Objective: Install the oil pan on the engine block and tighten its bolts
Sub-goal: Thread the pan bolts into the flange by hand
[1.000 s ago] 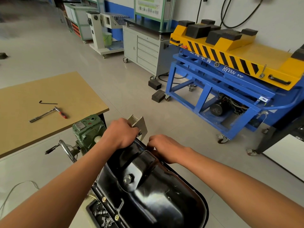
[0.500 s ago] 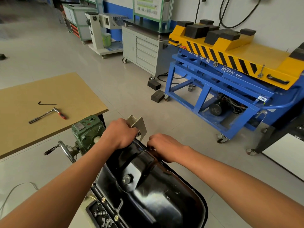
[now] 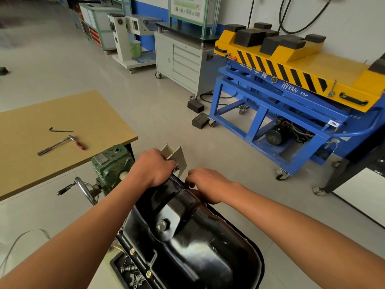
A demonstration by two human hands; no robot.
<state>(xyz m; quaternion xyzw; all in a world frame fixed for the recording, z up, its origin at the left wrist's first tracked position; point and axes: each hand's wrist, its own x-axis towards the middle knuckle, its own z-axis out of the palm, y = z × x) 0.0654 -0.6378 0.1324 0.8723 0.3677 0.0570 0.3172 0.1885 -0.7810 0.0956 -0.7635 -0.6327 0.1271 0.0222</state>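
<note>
"HYXNN 12…" on blue lift frame (image 3: 291, 88) (end cut off); poster unreadable.

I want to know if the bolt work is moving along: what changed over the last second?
Nothing visibly changed. The left hand still grips the far end of the oil pan, and the right hand stays curled at the pan's far rim beside it. The ratchet lies untouched on the table.

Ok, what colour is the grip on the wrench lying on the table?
Red; the wrench grip shows best in the head view.
</note>
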